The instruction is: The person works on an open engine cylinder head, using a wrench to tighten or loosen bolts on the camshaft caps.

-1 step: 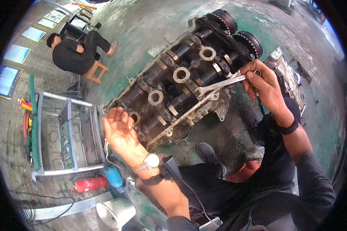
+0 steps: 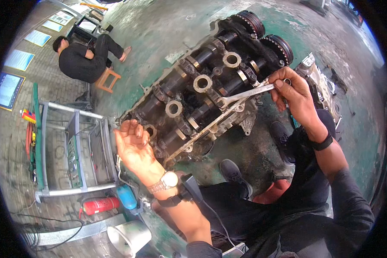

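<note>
Wrench (image 2: 245,95) is gripped at its upper-right end by the closed right hand (image 2: 293,96), its shaft angled down-left onto the cylinder head (image 2: 193,107). The head's near-left end is touched by the open left hand (image 2: 133,144), which holds nothing.

Dark clothing and dark shoes; a silver metal wristwatch (image 2: 169,180) above a black strap (cabled) on the left wrist, a black band (image 2: 322,144) on the right.
</note>
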Demonstrator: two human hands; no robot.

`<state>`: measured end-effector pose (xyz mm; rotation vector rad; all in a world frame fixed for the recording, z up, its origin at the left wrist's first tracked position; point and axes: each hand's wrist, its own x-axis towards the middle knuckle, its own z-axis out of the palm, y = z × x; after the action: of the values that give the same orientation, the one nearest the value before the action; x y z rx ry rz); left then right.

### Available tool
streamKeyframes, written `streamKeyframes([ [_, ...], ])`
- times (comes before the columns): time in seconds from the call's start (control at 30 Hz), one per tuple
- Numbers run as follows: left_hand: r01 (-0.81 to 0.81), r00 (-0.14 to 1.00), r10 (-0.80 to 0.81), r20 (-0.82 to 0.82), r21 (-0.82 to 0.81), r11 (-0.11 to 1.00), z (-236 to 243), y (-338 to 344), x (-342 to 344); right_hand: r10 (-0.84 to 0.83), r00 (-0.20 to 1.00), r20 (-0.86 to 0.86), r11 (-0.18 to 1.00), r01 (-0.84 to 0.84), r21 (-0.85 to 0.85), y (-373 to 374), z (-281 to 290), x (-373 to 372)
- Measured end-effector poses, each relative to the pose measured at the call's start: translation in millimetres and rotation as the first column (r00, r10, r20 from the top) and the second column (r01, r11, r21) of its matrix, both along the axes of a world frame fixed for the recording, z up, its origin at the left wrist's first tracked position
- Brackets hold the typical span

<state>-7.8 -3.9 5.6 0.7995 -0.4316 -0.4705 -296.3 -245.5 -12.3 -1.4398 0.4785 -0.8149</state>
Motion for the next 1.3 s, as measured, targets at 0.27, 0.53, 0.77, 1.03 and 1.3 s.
streamKeyframes([
  [0.27, 0.019, 0.999, -0.018, 0.038, -0.027, 0.999, 0, 0, -1, -0.040, 0.998, 0.042, 0.995, 0.035, 0.098, 5, -6, 0],
  [0.53, 0.013, 1.000, -0.013, 0.007, -0.025, 1.000, -1, -1, 0, -0.062, 0.998, 0.014, 0.997, 0.061, 0.057, 6, -10, -3],
  [0.77, 0.032, 0.999, -0.031, 0.036, -0.032, 0.999, 1, -2, -1, -0.106, 0.994, 0.038, 0.991, 0.102, 0.091, 10, -9, -1],
  [1.03, -0.023, 1.000, 0.023, 0.016, -0.014, 1.000, 1, -2, -2, -0.062, 0.998, -0.005, 0.996, 0.063, 0.069, 14, -4, -6],
  [1.3, -0.046, 0.998, 0.044, 0.045, 0.034, 0.998, 0, -3, -1, -0.081, 0.997, 0.005, 0.997, 0.081, -0.001, 10, -11, -3],
])
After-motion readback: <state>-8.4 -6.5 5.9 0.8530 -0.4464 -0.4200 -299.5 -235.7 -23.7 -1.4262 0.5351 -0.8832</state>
